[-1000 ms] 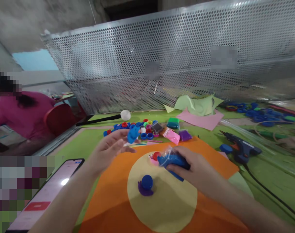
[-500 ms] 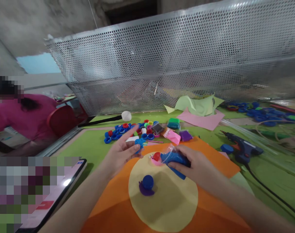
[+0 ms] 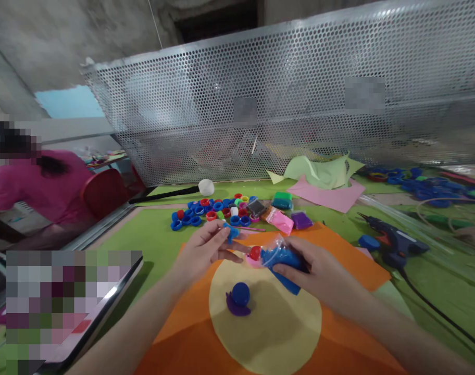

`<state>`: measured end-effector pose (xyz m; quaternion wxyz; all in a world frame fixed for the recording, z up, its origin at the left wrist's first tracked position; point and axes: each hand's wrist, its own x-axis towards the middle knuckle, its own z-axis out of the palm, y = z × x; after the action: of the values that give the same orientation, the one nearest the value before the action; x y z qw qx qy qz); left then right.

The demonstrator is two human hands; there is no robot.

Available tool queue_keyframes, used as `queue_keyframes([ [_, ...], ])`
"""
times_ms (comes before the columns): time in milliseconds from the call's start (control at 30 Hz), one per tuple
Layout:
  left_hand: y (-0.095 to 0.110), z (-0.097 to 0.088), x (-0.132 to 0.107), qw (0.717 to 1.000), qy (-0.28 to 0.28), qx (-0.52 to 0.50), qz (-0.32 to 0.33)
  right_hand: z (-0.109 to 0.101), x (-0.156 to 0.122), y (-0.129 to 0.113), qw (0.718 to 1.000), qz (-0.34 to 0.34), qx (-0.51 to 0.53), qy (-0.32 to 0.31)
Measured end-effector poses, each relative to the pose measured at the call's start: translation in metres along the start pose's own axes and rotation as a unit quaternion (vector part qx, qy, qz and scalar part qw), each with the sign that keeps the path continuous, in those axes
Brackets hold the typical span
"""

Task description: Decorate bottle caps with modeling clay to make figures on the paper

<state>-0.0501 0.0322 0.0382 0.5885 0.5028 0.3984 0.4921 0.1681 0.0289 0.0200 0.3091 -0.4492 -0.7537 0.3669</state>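
Observation:
My left hand (image 3: 200, 252) pinches a small torn lump of blue modelling clay (image 3: 232, 234) between thumb and fingers. My right hand (image 3: 317, 263) is wrapped round an open clear bag of blue modelling clay (image 3: 281, 256), its mouth turned toward my left hand. Below both hands lies a cream paper circle (image 3: 276, 333) on orange paper (image 3: 350, 323). On the circle sits a snail shape of purple clay (image 3: 237, 307) with a blue bottle cap (image 3: 241, 294) as its shell. A pink clay piece (image 3: 253, 263) with a red cap (image 3: 255, 253) is partly hidden beside the bag.
Behind are loose bottle caps (image 3: 198, 210) and clay packets in pink (image 3: 281, 222), purple (image 3: 301, 220) and green (image 3: 283, 200). A glue gun (image 3: 397, 239) with its cord lies right; a tablet (image 3: 112, 307) stands left. A person in pink (image 3: 61, 182) sits beyond a metal mesh panel's (image 3: 292, 104) left end.
My left hand has turned, its raised forefinger now folded down to the clay lump. My right hand keeps hold of the bag. The view has shifted slightly.

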Motion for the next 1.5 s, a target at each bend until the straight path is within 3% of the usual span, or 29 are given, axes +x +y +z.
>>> queue_keyframes([
  [267,0.001,0.010,-0.009,0.990,-0.003,0.142,0.016,0.003,-0.001,0.000,0.999,-0.003,-0.023,-0.041],
  [400,0.003,0.008,-0.005,0.999,-0.028,0.004,-0.026,0.004,-0.001,0.000,0.998,0.009,-0.036,-0.047],
  [533,0.006,0.010,-0.009,0.991,-0.061,-0.091,-0.074,0.005,-0.002,0.000,0.998,0.014,-0.035,-0.052],
  [633,0.010,0.016,-0.017,0.973,-0.085,-0.164,-0.137,0.006,-0.001,0.000,0.998,0.008,-0.026,-0.055],
  [733,0.013,0.020,-0.021,0.951,-0.071,-0.211,-0.214,0.007,-0.002,-0.001,0.998,0.008,-0.022,-0.061],
  [800,0.013,0.021,-0.021,0.960,-0.043,-0.164,-0.222,0.007,-0.002,-0.002,0.998,0.012,-0.016,-0.064],
  [900,0.010,0.020,-0.022,0.989,-0.042,0.092,-0.104,0.006,-0.003,-0.004,0.998,0.006,-0.007,-0.069],
  [967,0.008,0.018,-0.023,0.956,-0.063,0.286,-0.001,0.005,-0.003,-0.005,0.997,-0.001,-0.003,-0.076],
  [1033,0.007,0.017,-0.025,0.914,-0.078,0.396,0.050,0.003,-0.003,-0.005,0.996,-0.010,-0.002,-0.086],
  [1233,0.008,0.013,-0.024,0.858,-0.132,0.477,0.135,0.001,-0.001,-0.002,0.993,-0.022,0.013,-0.113],
  [1500,0.006,0.016,-0.025,0.774,-0.196,0.579,0.166,0.005,-0.001,0.000,0.991,-0.017,-0.002,-0.132],
])
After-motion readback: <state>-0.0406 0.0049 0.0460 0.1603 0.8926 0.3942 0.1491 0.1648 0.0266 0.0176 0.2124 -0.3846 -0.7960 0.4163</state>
